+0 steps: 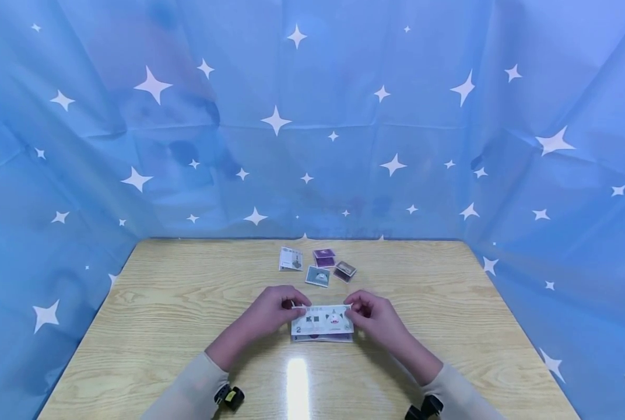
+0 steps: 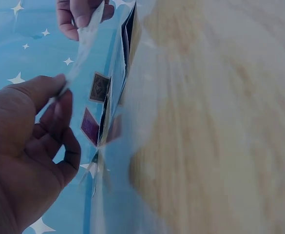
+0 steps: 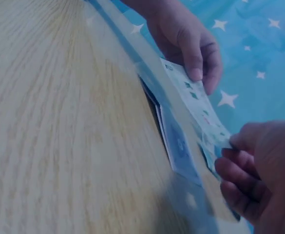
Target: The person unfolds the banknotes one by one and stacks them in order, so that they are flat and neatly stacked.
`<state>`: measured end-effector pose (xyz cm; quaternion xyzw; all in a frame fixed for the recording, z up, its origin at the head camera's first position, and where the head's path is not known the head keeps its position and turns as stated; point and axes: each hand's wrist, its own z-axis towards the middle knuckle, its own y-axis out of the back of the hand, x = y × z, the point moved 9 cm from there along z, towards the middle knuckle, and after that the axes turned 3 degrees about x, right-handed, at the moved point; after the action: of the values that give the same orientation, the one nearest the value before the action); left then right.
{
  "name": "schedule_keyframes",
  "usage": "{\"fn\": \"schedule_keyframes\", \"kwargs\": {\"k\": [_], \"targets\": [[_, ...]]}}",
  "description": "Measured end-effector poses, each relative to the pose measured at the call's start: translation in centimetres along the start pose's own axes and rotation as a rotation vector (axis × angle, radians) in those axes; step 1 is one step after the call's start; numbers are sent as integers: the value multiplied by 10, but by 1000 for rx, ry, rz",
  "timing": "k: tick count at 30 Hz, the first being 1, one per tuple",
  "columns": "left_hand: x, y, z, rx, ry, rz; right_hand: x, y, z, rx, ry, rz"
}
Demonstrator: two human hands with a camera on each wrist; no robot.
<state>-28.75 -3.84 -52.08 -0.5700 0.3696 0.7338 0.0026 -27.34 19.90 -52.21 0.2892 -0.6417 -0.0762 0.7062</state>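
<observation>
A white play banknote (image 1: 318,328) printed with a 2 and a small cartoon face is held up flat over the table. My left hand (image 1: 276,310) pinches its left end between thumb and fingers, while my right hand (image 1: 374,317) pinches the right end. Just below the note lies a purple-edged note (image 1: 333,338), partly hidden by it. From the left wrist side, the thin note (image 2: 87,44) looks slightly bent between the two hands. In the right wrist view the printed face of the note (image 3: 193,95) shows, apart from folded paper (image 3: 174,139) on the tabletop.
Beyond the hands, several small folded notes stand or lie on the wooden table (image 1: 197,280): a white one (image 1: 290,260), a purple one (image 1: 324,257), a brown one (image 1: 346,269) and a grey-green one (image 1: 318,276). A blue star-patterned cloth (image 1: 333,192) hangs around the table.
</observation>
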Motion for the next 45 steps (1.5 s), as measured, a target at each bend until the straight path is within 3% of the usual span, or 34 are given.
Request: {"fn": "schedule_keyframes", "kwargs": {"k": [5, 19, 31, 45], "targets": [[0, -3, 1, 50, -16, 63, 0, -4, 0, 33, 32, -69], [11, -14, 7, 113, 42, 162, -5, -12, 3, 45, 79, -231], [8, -21, 14, 158, 60, 355, -6, -18, 5, 58, 66, -395], [6, -19, 12, 147, 51, 352, -3, -22, 6, 95, 64, -421]]}}
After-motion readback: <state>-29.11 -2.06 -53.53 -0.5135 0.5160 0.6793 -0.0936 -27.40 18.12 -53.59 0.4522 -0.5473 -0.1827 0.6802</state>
